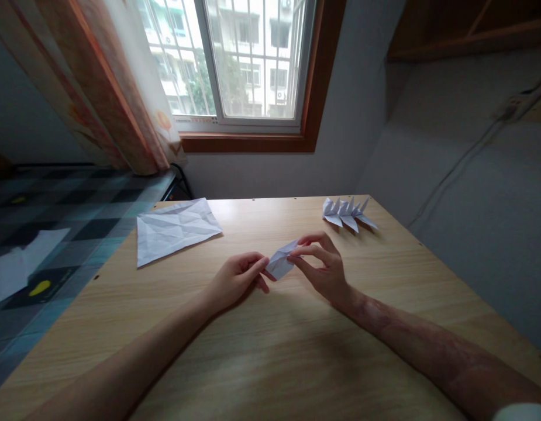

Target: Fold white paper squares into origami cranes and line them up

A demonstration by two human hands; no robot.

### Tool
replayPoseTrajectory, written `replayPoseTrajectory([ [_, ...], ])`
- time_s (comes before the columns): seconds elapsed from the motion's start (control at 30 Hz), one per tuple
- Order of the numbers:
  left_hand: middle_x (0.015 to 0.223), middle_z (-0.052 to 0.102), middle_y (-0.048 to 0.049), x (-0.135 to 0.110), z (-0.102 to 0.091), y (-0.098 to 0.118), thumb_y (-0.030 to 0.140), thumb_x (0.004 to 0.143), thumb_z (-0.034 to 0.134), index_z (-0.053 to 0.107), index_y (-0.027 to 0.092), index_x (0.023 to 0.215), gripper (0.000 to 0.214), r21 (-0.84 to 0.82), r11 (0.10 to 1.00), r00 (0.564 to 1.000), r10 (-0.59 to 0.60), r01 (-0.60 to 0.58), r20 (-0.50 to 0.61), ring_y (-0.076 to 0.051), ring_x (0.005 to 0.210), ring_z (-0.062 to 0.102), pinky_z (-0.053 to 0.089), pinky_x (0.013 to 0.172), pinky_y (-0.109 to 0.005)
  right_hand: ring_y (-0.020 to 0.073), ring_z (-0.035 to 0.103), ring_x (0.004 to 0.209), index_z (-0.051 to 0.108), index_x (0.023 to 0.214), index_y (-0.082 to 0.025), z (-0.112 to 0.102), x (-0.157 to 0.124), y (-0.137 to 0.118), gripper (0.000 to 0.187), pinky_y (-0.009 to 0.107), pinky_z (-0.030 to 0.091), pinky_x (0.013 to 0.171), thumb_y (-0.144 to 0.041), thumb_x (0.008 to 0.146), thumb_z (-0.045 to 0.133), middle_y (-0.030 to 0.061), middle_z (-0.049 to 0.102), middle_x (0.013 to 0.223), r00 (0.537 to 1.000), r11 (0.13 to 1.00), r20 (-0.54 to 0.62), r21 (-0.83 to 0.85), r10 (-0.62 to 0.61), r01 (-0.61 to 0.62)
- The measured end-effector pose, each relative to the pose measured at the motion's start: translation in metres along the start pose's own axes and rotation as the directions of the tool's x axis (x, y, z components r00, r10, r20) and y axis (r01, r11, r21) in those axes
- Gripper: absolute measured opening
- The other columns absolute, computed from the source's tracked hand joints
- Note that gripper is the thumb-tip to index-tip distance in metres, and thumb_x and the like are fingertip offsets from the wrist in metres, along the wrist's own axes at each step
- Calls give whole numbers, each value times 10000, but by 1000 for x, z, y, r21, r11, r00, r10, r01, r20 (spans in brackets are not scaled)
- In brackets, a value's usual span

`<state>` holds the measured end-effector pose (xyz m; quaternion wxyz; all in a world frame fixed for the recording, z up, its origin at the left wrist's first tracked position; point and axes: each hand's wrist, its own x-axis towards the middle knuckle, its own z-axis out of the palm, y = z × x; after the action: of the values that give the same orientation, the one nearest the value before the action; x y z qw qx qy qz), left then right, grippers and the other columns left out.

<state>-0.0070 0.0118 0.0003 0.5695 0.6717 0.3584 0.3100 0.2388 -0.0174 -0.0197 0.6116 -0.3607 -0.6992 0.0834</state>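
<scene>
A small piece of folded white paper (279,261) is held above the middle of the table, tilted up to the right. My left hand (244,275) pinches its left end between thumb and fingers. At the other end, my right hand (323,263) grips the paper's upper right part with thumb and fingertips. The fingers hide part of both ends. Beyond my right hand, several folded paper cranes (347,213) stand in a row near the far right corner. A creased sheet of white paper (178,228) lies flat at the far left.
The wooden table (261,362) reaches back towards the wall below a barred window (257,58). On the left is a bed with a checked cover (90,228), with white papers (24,263) on it. A patterned curtain (116,88) hangs beside the window.
</scene>
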Motion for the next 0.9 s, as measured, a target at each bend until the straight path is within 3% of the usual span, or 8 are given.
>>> replayPoseTrajectory([
  [0.37,964,830,-82,-6,3,4,522,1079,650,729,151,1062,380,109,990,996,87,-86,-7,-161,681,760,557,674,-247,284,704,957,806,1071,-311,-3,0,-3,80,484,590,878,-291,995,819,67,761,1006,993,998,100,-5,-65,66],
  [0.5,931,807,-68,-6,2,3,533,1095,624,719,151,1059,395,116,987,993,118,-114,-23,-147,669,728,537,669,-244,302,677,1125,737,1229,-289,-4,2,-4,182,515,557,1003,-257,1088,626,97,732,1172,993,999,115,39,-8,3],
  [0.57,935,794,-69,-6,1,1,559,1096,614,705,151,1055,420,91,988,992,123,-121,-13,-150,676,720,532,670,-253,297,658,1153,704,1278,-287,-4,3,-2,228,508,550,1026,-237,1097,576,102,705,1212,994,997,106,66,29,-36],
  [0.7,908,768,-63,-5,0,-5,595,1096,597,673,159,1016,450,-9,993,992,115,-115,57,-151,677,701,524,683,-266,284,650,1132,687,1297,-279,0,5,2,240,481,559,1022,-249,1061,652,101,691,1253,994,994,87,73,69,-76],
  [0.9,879,721,-50,-3,-3,-10,589,1084,624,675,158,1028,437,-137,986,984,114,-95,137,-165,713,681,527,698,-281,241,662,1009,713,1219,-266,1,6,4,145,431,557,967,-278,1078,683,70,710,1139,989,987,77,90,123,-130],
])
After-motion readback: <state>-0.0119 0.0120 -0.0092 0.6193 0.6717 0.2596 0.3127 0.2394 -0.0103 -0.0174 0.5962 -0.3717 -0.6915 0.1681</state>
